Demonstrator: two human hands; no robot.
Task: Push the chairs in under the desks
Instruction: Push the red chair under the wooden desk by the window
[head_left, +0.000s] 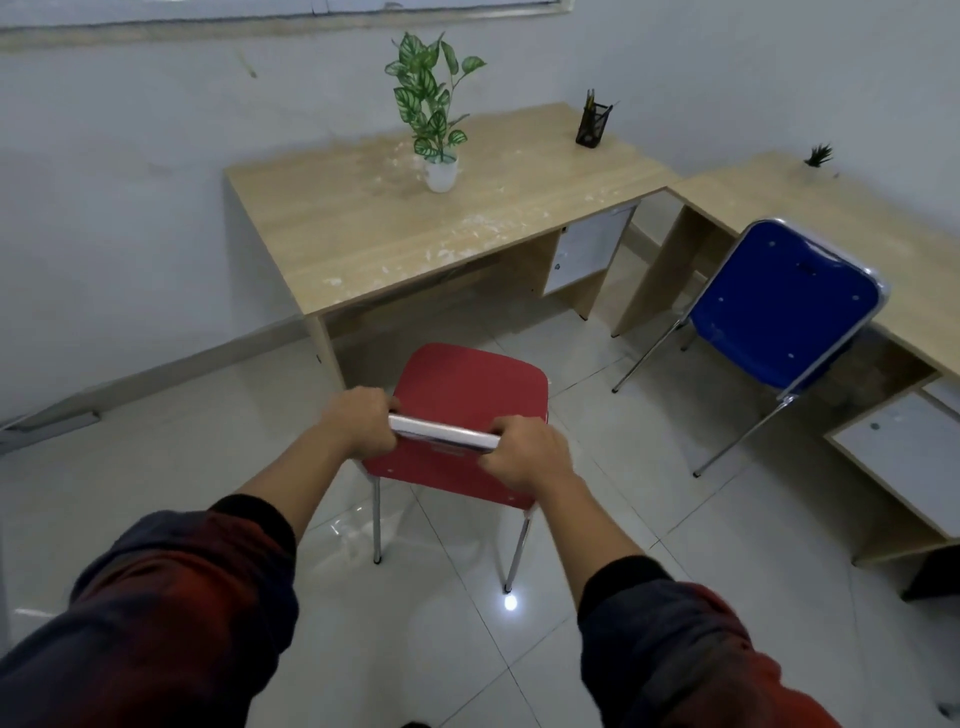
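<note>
A red chair (467, 387) with chrome legs stands on the tiled floor just in front of the left wooden desk (363, 228), its seat front near the desk's edge. My left hand (361, 421) and my right hand (524, 457) both grip the chrome top bar of its backrest, one at each end. A blue chair (784, 306) with a chrome frame stands to the right, its seat partly under the right wooden desk (779, 202), its back turned toward me.
A leafy plant in a white pot (439, 169) and a black pen holder (592, 124) stand on the left desk. A small dark plant (820, 155) sits on the right desk. White drawer units hang under both desks. Glossy tiled floor lies all around.
</note>
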